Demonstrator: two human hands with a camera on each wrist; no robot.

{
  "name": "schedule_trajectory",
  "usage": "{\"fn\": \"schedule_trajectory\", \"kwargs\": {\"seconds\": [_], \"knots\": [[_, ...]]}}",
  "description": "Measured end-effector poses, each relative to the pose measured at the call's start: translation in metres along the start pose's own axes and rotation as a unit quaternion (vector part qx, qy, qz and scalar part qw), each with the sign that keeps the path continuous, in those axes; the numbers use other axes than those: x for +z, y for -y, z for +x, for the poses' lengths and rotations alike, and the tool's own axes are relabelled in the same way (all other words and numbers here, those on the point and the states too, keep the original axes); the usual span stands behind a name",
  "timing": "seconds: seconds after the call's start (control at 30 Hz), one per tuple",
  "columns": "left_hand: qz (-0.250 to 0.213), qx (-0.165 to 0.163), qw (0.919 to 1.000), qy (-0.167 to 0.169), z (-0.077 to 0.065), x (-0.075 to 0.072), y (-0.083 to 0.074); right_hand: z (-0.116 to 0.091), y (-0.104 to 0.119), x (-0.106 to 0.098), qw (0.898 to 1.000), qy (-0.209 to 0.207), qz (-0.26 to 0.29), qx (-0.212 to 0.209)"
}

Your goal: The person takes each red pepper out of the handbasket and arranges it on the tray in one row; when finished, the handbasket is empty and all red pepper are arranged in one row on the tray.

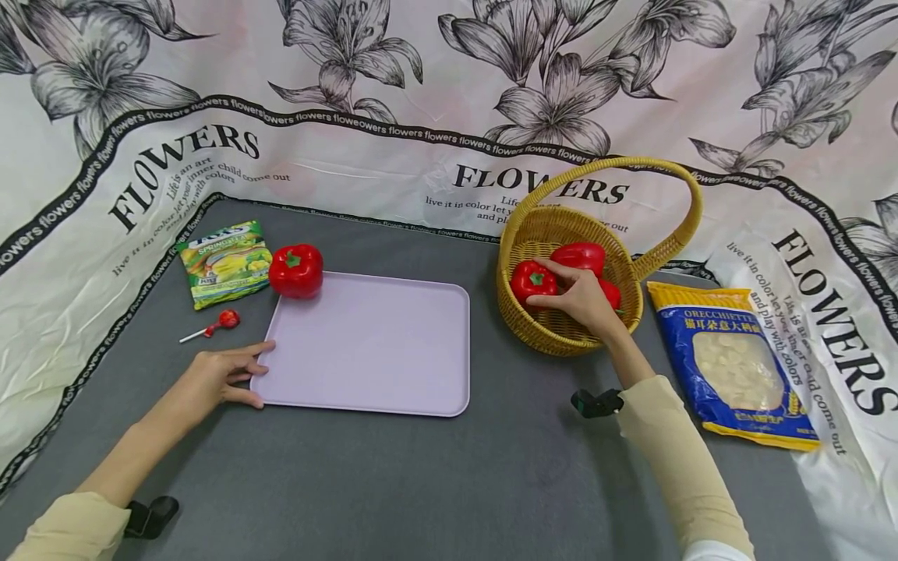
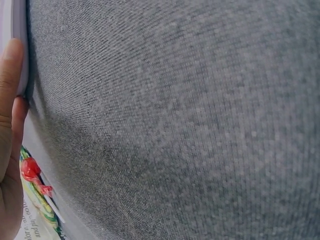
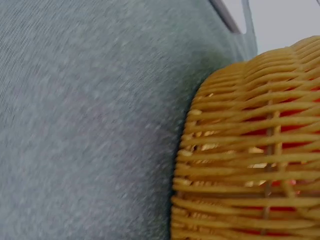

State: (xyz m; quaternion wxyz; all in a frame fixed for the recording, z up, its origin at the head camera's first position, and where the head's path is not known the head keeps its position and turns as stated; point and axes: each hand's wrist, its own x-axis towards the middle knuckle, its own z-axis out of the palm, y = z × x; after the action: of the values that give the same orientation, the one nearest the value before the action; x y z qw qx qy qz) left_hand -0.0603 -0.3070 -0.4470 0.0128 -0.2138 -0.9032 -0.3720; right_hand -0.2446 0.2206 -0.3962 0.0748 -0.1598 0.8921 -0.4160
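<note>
My right hand [image 1: 581, 298] reaches into the yellow wicker basket [image 1: 515, 323], its thumb and fingers gripping a red bell pepper [image 1: 528, 282] with a green stem. Beside it in the basket lie a longer red pepper [image 1: 579, 255] and another red one [image 1: 610, 293], partly hidden by the hand. At the left, my left hand [image 1: 213, 378] touches the edge of a pale lilac tray [image 1: 365, 347] with extended fingers and thumb. A red bell pepper [image 1: 296, 271] sits on the tray's far left corner. The right wrist view shows the basket's side [image 3: 250, 150], not the hand.
Left of the tray lie a green and yellow packet [image 1: 228, 265] and a red lollipop [image 1: 226, 319]. To the basket's right is a blue and yellow pasta bag [image 1: 737, 366], partly under flowered cloth [image 1: 807, 312]. The basket's tall handle [image 1: 684, 226] arches above its rim.
</note>
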Motion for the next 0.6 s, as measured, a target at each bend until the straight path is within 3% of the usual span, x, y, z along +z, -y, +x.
{"fn": "schedule_trajectory", "kwargs": {"seconds": [0.27, 0.6], "knots": [[-0.002, -0.006, 1.0, 0.003, 0.001, 0.001, 0.0, -0.015, 0.039, -0.009, 1.0, 0.017, 0.011, 0.006], [0.004, -0.012, 0.9999, 0.005, 0.001, 0.001, 0.001, -0.005, 0.015, -0.018, 0.993, 0.024, 0.079, 0.079]]}}
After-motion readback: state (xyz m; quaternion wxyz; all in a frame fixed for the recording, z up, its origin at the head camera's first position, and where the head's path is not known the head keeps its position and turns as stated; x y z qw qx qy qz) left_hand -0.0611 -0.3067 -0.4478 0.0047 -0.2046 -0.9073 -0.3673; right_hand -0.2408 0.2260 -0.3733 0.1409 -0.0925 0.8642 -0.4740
